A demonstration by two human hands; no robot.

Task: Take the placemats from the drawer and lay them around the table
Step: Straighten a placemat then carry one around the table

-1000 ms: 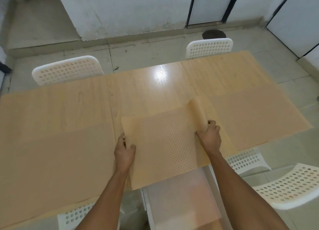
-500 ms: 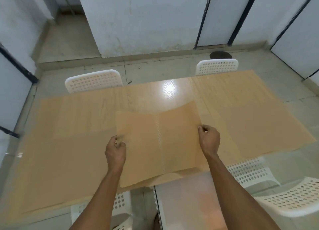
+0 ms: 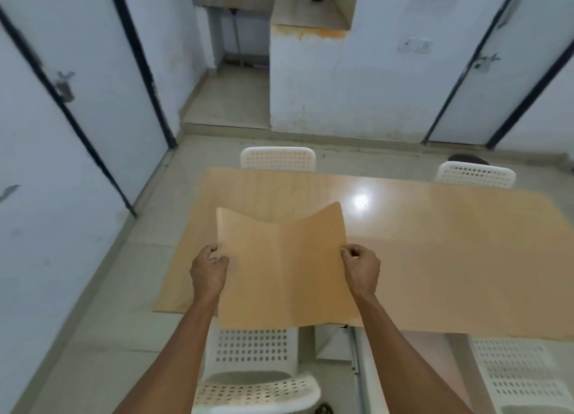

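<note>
The placemat [image 3: 281,267] sags along its middle above the desk's [image 3: 435,258] 7 o'clock corner, each side edge pinched by the left hand [image 3: 207,269] and right hand [image 3: 362,269]. That sag could leave it landing creased or crooked.

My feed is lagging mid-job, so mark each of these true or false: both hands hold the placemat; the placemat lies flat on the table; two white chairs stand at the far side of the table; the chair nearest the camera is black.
1. Both hands hold the placemat: true; left hand and right hand pinch its side edges.
2. The placemat lies flat on the table: false; it is held up, bent along the middle.
3. Two white chairs at the far side: true.
4. The nearest chair is black: false; it is white.
</note>
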